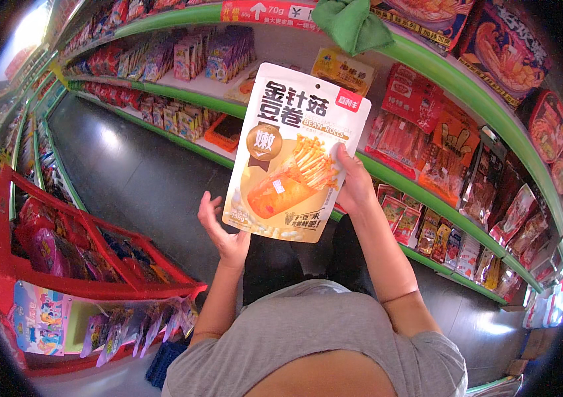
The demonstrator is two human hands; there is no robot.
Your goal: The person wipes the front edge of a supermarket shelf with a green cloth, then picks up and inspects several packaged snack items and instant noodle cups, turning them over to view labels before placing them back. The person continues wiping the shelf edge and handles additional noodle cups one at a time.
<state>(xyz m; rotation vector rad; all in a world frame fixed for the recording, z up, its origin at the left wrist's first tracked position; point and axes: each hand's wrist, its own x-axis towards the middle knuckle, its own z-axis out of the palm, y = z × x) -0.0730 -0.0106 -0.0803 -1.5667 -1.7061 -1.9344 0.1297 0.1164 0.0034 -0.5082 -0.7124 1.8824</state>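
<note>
A white and tan snack pouch [289, 164] is held up in front of me, its front panel facing me and tilted slightly clockwise. The front carries printed writing and a picture of an orange roll filled with enoki mushrooms. My right hand [356, 181] grips the pouch's right edge, thumb on the front and fingers hidden behind. Beside the lower left corner, my left hand [222, 233] has its fingers spread and curled upward. Part of that hand overlaps the pouch's bottom edge, and whether it touches cannot be told. A green cloth [353, 25] hangs over the upper shelf edge beyond the pouch.
Green-edged shelves [202, 97] curve across the front and right, stocked with packaged snacks. Red snack packs [400, 119] stand right of the pouch. At left is a red display rack [97, 288] with bagged goods. Dark tiled floor [132, 164] runs between rack and shelves.
</note>
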